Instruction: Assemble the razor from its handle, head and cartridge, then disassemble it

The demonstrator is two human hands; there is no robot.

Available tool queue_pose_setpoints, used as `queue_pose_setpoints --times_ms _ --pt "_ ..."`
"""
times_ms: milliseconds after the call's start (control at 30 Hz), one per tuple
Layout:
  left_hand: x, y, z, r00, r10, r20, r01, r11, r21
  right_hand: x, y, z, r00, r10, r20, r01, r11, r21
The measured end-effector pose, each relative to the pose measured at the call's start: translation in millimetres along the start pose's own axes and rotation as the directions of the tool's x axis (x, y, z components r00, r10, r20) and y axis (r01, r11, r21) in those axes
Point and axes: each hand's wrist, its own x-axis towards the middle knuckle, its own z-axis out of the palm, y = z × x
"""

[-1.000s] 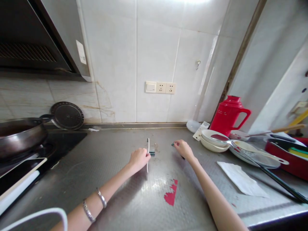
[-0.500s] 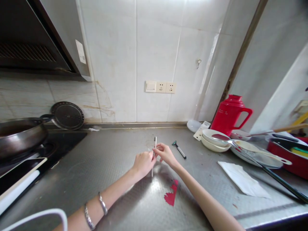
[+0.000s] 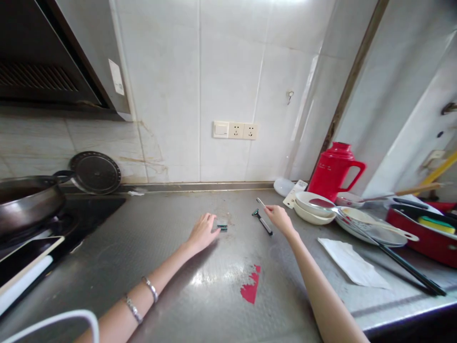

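My right hand [image 3: 279, 219] is closed around a slim white toothbrush [image 3: 262, 203], whose head pokes out to the upper left past the fingers. Just below that head lies a razor [image 3: 263, 222] with a grey and black handle, flat on the metal counter. My left hand [image 3: 204, 231] hovers low over the counter with thumb and fingers apart. Right beside its fingertips are small dark green pieces [image 3: 222, 228], which look like razor heads. A torn red scrap [image 3: 251, 286] lies nearer to me, between my forearms.
At right stand a red thermos [image 3: 332, 171], stacked white bowls [image 3: 312, 216], a red pot [image 3: 410, 236] and a white paper sheet [image 3: 353, 262]. A long dark rod [image 3: 410, 267] slants toward the front edge. A steel pan [image 3: 30, 200] sits on the stove at left.
My hands have separated. The right one has carried the toothbrush rightward, above the razor. My left hand has let go of it and opened, and the small green pieces now show beside it.
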Motion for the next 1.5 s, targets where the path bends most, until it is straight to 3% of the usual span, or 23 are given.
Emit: queue_pose_setpoints --times_ms 233,833,933,1067,1233,1400,1500 --pt "1.5 -24.2 13.7 0.997 -0.023 0.077 0.025 0.999 -0.032 -2.5 25.1 10.9 0.986 0.099 0.134 -0.07 0.976 -0.205" --pt "-1.7 -20.2 11.6 0.997 -0.026 0.072 0.028 0.999 -0.031 -3.6 25.9 18.0 0.983 0.093 0.155 -0.059 0.976 -0.21" --pt "-1.1 -19.7 10.7 0.997 -0.024 0.068 0.028 0.998 -0.05 -3.8 26.1 12.0 0.99 0.099 0.098 -0.081 0.982 -0.171" --pt "5.5 -19.5 11.3 0.997 -0.04 0.065 0.045 0.995 -0.086 0.4 28.1 1.4 0.992 0.098 -0.075 -0.103 0.992 -0.069" --pt "18.8 -20.6 19.8 0.998 -0.014 0.069 0.023 0.991 -0.132 3.7 16.3 -0.3 0.986 -0.055 -0.157 0.063 0.997 0.048" --pt "23.6 -23.9 29.8 0.995 -0.002 0.096 0.024 0.974 -0.225 -10.5 -21.8 9.3 0.946 -0.317 -0.064 0.322 0.942 0.091" --pt "22.8 -27.2 33.4 0.996 0.003 0.09 0.023 0.957 -0.288 -20.7 -41.1 14.3 0.912 -0.41 -0.024 0.411 0.906 0.099"
